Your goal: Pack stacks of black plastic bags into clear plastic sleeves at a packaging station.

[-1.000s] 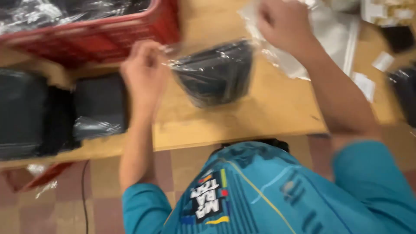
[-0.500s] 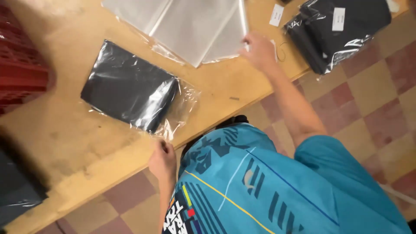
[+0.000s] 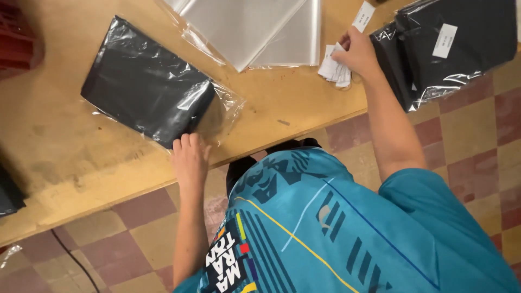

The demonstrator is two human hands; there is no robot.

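The left hand is lying flat, fingers together and stretched out, pressing on the near edge of the bagged black garment at the bench front. It is holding nothing; the fingertips are resting on the clear plastic at the packet's lower corner, where the loose open end of the bag is puffing out toward 3 o'clock. From this hand the packet is spreading away toward 11 o'clock, its long axis running from about 10 o'clock down to 4 o'clock across the wooden top.

The right hand is reaching far out, at roughly 1 o'clock from the left hand, and is closing narrowly on a small stack of white paper labels, thumb on top and fingers curled beneath. One more white label is lying just beyond the knuckles, toward 12 o'clock. The labels are well apart from the black packet, so the right hand is the one carrying them while the left is the nearer hand to the packet by far.

Between the two hands, a pile of empty clear bags is lying near the far edge, its corner pointing toward the person. At 3 o'clock from the right hand, a stack of finished packets is hanging partly over the bench edge, the top one already bearing a white label. A red crate is showing at the left border, above the chequered floor.
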